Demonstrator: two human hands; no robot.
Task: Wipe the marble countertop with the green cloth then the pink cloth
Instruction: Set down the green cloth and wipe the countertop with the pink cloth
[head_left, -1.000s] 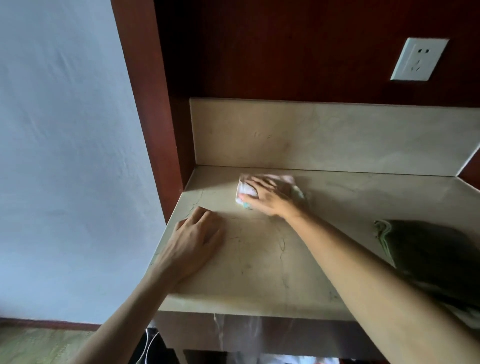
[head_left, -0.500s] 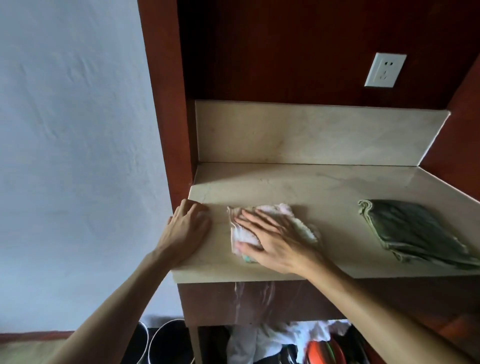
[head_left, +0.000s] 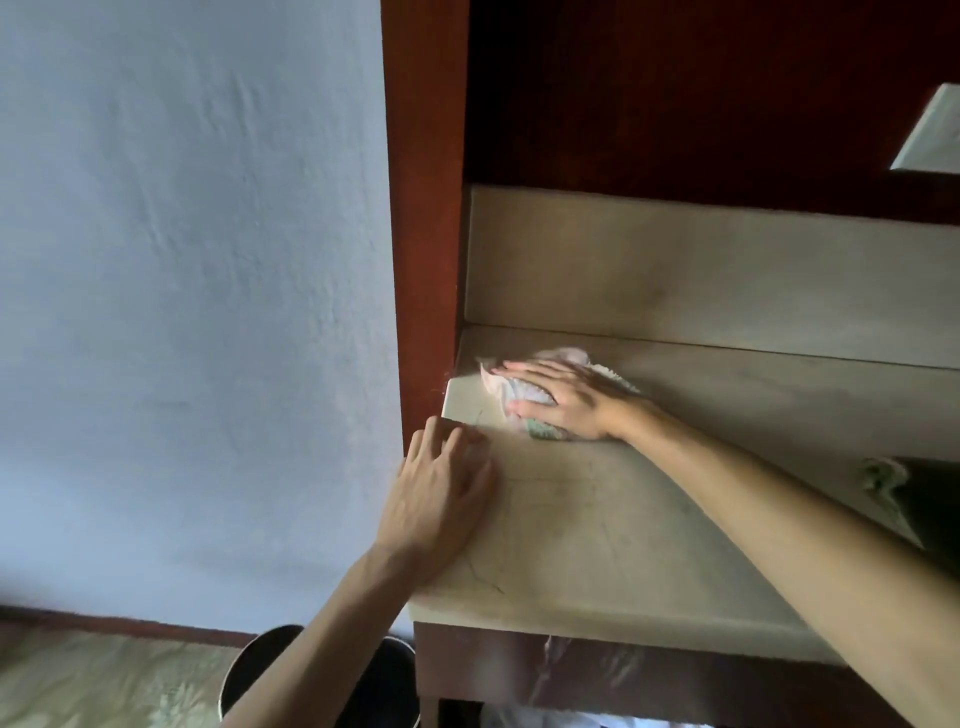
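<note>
My right hand (head_left: 563, 400) lies flat with straight fingers on the pink cloth (head_left: 496, 382), pressing it onto the marble countertop (head_left: 597, 525) in the far left corner, close to the backsplash. Most of the cloth is hidden under the hand. My left hand (head_left: 439, 499) rests open on the counter's left edge, fingers spread, holding nothing. The folded green cloth (head_left: 883, 475) lies at the right edge of view, mostly cut off and partly behind my right forearm.
A red-brown wooden side panel (head_left: 426, 234) borders the counter on the left, a marble backsplash (head_left: 701, 270) at the back. A white wall socket (head_left: 932, 135) sits at the upper right. Dark round bins (head_left: 322, 675) stand on the floor below the counter's left end.
My right hand has slid the pink cloth from the front edge back into the far left corner. My left hand stays on the counter's left edge. The view has swung left.
</note>
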